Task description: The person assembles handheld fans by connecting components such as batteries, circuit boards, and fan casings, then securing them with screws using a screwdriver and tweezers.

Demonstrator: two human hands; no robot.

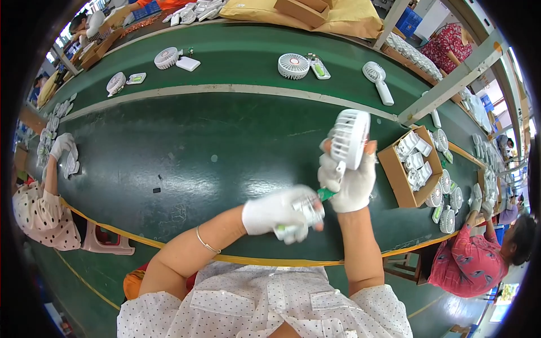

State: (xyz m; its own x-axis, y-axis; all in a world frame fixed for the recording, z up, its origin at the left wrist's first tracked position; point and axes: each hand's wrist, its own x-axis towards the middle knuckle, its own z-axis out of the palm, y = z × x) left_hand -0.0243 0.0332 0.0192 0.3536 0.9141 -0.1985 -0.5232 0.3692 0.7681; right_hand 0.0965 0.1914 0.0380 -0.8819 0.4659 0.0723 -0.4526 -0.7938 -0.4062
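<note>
My right hand (354, 186), in a white glove with bare fingertips, is closed around a small white handheld fan (350, 138), its round grille raised above the bench. A small green part (325, 194) hangs at the fan's lower end, between my hands. My left hand (270, 213), gloved too and partly blurred, grips a white plastic handle piece (309, 212) with something light green under it. This piece sits just left of and below the fan. Whether the two are joined by wires I cannot tell.
An open cardboard box (407, 183) of white plastic parts stands to my right, with several fan heads (447, 221) beyond it. A raised belt (236, 62) carries fans along the far side. A metal post (445, 79) slants at right. Co-workers sit on both sides.
</note>
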